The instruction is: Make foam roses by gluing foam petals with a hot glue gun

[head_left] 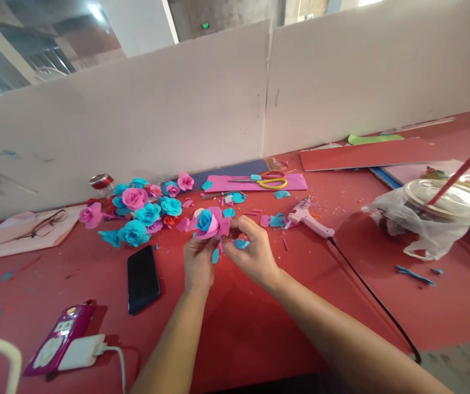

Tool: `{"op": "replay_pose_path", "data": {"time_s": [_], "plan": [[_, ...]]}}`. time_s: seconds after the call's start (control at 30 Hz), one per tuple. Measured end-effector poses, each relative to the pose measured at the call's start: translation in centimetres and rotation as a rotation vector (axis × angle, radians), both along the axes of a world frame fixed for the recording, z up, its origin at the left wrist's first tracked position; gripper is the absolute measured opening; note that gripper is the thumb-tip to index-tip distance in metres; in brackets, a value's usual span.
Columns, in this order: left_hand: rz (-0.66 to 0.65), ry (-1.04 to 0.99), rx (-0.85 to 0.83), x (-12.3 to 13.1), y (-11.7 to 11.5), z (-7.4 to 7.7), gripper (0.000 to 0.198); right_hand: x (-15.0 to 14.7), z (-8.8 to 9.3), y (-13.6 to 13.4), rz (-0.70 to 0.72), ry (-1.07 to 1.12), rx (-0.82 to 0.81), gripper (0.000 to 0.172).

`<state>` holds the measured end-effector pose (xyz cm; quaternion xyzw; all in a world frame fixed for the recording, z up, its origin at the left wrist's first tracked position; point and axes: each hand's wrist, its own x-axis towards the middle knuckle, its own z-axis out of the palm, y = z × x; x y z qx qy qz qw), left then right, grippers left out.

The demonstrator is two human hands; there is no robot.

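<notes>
A paper flower [206,223] with a blue centre and pink outer petals is held up near the middle of the view. My left hand [199,262] grips it from below, fingers closed at its base. On its right side, my right hand [253,251] pinches a pink petal between thumb and fingers. Small blue and pink paper scraps [277,220] lie around and behind the hands. A pink glue gun [311,220] rests to the right, its black cord running toward the front edge.
Finished paper flowers [148,213] and a black phone [143,279] lie left. Scissors [271,183] rest on pink paper at the back. A lidded bowl [448,200] in a plastic bag stands right. A power strip [64,334] with a white charger lies front left.
</notes>
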<state>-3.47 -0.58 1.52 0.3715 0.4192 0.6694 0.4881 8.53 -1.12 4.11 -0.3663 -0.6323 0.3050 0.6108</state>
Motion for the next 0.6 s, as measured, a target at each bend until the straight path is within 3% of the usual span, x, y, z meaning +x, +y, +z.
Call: {"op": "replay_pose_path", "data": {"time_s": [0.27, 0.47, 0.6], "plan": [[-0.006, 0.132, 0.033, -0.39, 0.25, -0.88, 0.022, 0.37, 0.18, -0.17, 0.032, 0.190, -0.101, 0.015], [-0.010, 0.144, 0.036, -0.44, 0.20, -0.58, 0.021, 0.25, 0.19, -0.13, 0.128, 0.377, -0.114, 0.023], [0.056, 0.167, 0.007, -0.65, 0.21, -0.65, 0.019, 0.19, 0.69, -0.51, 0.096, 0.476, -0.181, 0.015]]}}
